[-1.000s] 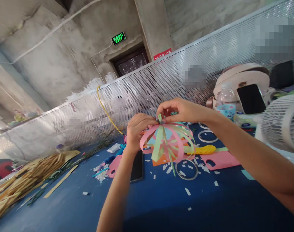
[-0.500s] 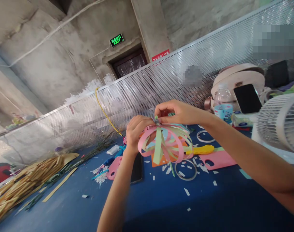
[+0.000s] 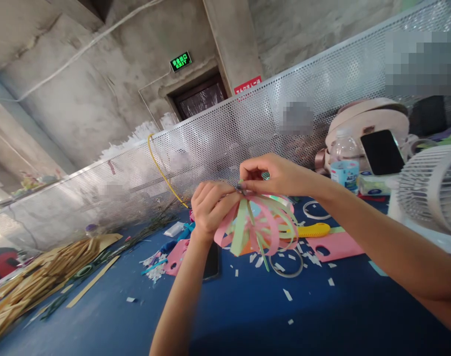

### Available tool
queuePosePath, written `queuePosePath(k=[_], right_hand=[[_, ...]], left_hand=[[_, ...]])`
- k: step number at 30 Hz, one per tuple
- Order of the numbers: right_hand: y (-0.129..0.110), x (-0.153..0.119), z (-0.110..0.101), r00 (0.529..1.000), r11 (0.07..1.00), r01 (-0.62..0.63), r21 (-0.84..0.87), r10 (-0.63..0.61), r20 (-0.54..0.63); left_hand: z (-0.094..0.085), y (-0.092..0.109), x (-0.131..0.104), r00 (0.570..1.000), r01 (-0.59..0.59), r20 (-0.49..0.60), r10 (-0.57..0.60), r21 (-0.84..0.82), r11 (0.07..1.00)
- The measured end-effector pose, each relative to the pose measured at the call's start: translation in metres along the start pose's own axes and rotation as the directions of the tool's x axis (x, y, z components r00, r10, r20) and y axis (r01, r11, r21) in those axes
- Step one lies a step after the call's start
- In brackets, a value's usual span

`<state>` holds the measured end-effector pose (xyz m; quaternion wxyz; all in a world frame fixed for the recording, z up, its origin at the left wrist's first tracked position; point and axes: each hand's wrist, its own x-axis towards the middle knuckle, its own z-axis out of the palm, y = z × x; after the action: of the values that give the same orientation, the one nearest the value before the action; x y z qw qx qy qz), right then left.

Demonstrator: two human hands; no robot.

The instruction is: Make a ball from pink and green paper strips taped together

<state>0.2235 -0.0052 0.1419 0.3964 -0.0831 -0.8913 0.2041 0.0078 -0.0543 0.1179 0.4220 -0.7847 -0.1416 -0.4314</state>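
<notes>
Two hands [image 3: 212, 207] [image 3: 275, 174] above a blue table [image 3: 247, 306], perforated metal screen [image 3: 218, 143] behind.

a craft workshop is suggested by a bare grey wall [image 3: 73, 86], a green lit exit sign [image 3: 181, 62], a silver perforated-metal partition [image 3: 214, 143] and a blue tabletop [image 3: 247, 316] strewn with white paper scraps [image 3: 287, 294].

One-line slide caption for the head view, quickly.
Left hand and right hand hold looped pink and green strips at the top, above a blue table.
</notes>
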Motion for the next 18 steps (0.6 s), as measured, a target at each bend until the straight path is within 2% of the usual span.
queuePosePath(k=[4, 10, 13, 15, 18], right_hand=[[0.002, 0.001, 0.0, 1.0, 0.999, 0.024, -0.033, -0.024, -0.005], [0.002, -0.001, 0.002, 0.996, 0.994, 0.068, -0.085, -0.072, -0.044], [0.0, -0.001, 0.001, 0.996, 0.994, 0.068, -0.089, -0.072, -0.045], [-0.001, -0.001, -0.002, 0.998, 0.995, 0.06, -0.083, -0.062, -0.025], [-0.001, -0.002, -0.007, 0.999, 0.996, 0.038, -0.079, -0.036, 0.025]], left_hand=[[-0.002, 0.001, 0.002, 1.0, -0.027, 0.002, 0.027, 0.025, 0.999], [-0.005, 0.011, 0.008, 0.989, -0.15, 0.011, 0.15, 0.172, 0.974], [-0.004, 0.014, 0.008, 0.984, -0.175, 0.008, 0.177, 0.213, 0.961], [-0.003, 0.011, 0.006, 0.987, -0.162, 0.017, 0.161, 0.188, 0.969], [-0.006, 0.001, 0.003, 0.998, -0.055, 0.033, 0.053, 0.072, 0.996]])
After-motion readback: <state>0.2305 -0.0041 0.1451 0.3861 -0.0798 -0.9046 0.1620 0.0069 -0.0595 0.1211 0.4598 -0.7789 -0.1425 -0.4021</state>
